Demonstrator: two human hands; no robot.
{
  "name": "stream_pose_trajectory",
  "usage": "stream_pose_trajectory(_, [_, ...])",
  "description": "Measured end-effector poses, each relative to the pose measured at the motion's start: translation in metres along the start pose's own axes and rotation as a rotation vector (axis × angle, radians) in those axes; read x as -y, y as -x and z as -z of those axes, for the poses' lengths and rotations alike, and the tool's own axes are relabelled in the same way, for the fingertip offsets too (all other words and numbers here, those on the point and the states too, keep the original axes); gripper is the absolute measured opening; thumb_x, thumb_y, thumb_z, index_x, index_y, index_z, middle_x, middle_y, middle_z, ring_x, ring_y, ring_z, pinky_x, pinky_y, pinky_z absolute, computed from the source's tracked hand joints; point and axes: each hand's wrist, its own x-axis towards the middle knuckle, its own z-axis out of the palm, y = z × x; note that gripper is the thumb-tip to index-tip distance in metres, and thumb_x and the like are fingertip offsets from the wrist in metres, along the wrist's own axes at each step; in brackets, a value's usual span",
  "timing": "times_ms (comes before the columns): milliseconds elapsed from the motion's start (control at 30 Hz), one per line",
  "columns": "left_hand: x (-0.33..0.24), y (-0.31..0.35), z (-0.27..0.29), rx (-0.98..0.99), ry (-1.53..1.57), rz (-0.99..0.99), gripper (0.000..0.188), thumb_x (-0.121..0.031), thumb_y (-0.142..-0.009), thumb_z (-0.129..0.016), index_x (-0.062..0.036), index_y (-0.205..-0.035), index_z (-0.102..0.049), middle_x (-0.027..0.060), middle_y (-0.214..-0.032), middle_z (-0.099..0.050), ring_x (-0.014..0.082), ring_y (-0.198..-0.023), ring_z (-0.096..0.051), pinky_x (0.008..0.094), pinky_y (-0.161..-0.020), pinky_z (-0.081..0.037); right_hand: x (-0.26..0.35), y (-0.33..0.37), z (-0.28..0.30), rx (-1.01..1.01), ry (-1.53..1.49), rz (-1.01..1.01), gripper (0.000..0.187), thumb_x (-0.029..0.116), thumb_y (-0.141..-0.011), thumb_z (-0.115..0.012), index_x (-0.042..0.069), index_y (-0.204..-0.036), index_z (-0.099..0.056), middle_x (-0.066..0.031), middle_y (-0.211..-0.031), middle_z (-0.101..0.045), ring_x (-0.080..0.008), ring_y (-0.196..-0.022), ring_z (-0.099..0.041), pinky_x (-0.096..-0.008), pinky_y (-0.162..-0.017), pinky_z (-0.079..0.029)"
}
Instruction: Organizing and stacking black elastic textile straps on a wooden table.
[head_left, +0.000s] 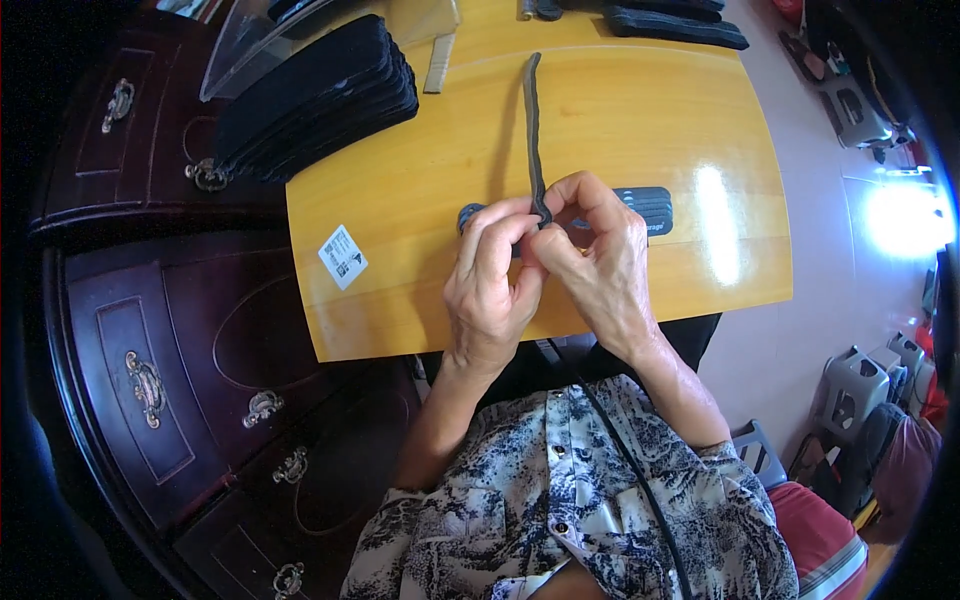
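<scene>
A long, narrow dark grey strip (533,125), seen edge-on, points away from me over the yellow table, slightly wavy near its close end. My left hand (487,285) pinches that near end between thumb and fingers. Right beside it, my right hand (608,265) grips the same end, its thumb and index finger pressed together. The fingertips of both hands meet there and hide the strip's tip. Under and behind my hands lies a flat dark piece (650,208) with rounded corners and pale print, mostly covered on its left part.
A tall stack of black fabric pads (315,100) stands at the table's far left, beside a clear plastic bin (240,45). More dark strips (675,25) lie at the far edge. A white label (342,257) sticks to the tabletop (400,300). Dark drawers (130,340) flank the left; grey stools (850,390) stand right.
</scene>
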Motion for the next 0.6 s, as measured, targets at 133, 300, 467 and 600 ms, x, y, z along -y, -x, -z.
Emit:
stream_pose_trajectory(133, [0.003, -0.001, -0.003, 0.012, 0.035, 0.048, 0.028, 0.008, -0.071, -0.067, -0.0008, -0.095, -0.057, 0.0135, -0.1, -0.064, 0.0305, -0.089, -0.063, 0.0339, -0.075, -0.052, -0.002, -0.003, 0.003, 0.012, -0.014, -0.031, 0.018, 0.008, -0.073, -0.066, -0.002, -0.083, -0.054, -0.0109, -0.066, -0.058, -0.0161, -0.059, -0.056, -0.0285, -0.055, -0.047])
stream_pose_trajectory(300, [0.017, 0.005, -0.008, 0.002, 0.191, 0.155, 0.021, 0.007, -0.075, -0.066, -0.0002, -0.094, -0.058, 0.0128, -0.101, -0.063, 0.0241, -0.085, -0.064, 0.031, -0.071, -0.053, -0.004, -0.005, 0.007, 0.052, -0.011, -0.025, 0.019, 0.009, -0.073, -0.068, -0.002, -0.084, -0.055, -0.0097, -0.067, -0.058, -0.0131, -0.06, -0.056, -0.0276, -0.055, -0.047])
stream_pose_trajectory(467, [0.01, 0.001, -0.004, -0.006, 0.54, 0.357, 0.011, 0.007, -0.084, -0.061, 0.0021, -0.094, -0.059, 0.0111, -0.105, -0.06, 0.0141, -0.085, -0.063, 0.0272, -0.071, -0.054, -0.012, -0.01, 0.014, 0.172, -0.203, -0.138, 0.014, 0.005, -0.077, -0.065, -0.002, -0.088, -0.059, -0.0032, -0.074, -0.062, -0.0077, -0.065, -0.057, -0.0231, -0.058, -0.048])
stream_pose_trajectory(600, [0.009, -0.003, 0.002, 0.007, 0.787, 0.494, 0.005, 0.005, -0.089, -0.057, 0.0041, -0.094, -0.058, 0.0108, -0.109, -0.057, 0.0127, -0.087, -0.061, 0.0252, -0.073, -0.053, -0.003, -0.014, 0.023, 0.247, -0.452, -0.297, 0.011, 0.003, -0.081, -0.062, -0.002, -0.091, -0.059, -0.0029, -0.079, -0.063, -0.0083, -0.07, -0.061, -0.0214, -0.061, -0.05])
